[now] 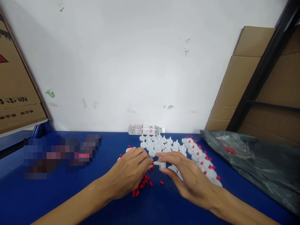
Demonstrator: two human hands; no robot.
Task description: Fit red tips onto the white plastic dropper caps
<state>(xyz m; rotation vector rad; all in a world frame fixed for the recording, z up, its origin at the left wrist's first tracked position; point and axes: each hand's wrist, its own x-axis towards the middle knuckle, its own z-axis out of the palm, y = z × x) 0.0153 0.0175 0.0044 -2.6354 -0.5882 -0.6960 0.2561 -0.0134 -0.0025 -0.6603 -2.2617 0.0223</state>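
My right hand (189, 176) grips a white nozzle cap (162, 165) between thumb and fingers, its spout pointing left. Pinched in my left hand (128, 173) is a small red tip cap (152, 162), right at the end of that spout. Below my left hand lies a loose pile of red tip caps (141, 186), with a single one (162, 182) apart to the right. Beyond my hands stand several bare white nozzle caps (152, 152), spouts up. To the right, rows of white nozzle caps (203, 163) carry red tips; a few more show behind my left hand.
A clear water bottle (137, 129) lies against the white wall at the table's back edge. A dark plastic bag (262, 165) covers the right side, with red pieces in clear plastic (231, 150) on it. Cardboard (243, 75) leans at right; a box (18, 81) stands left. Part of the left table is pixelated.
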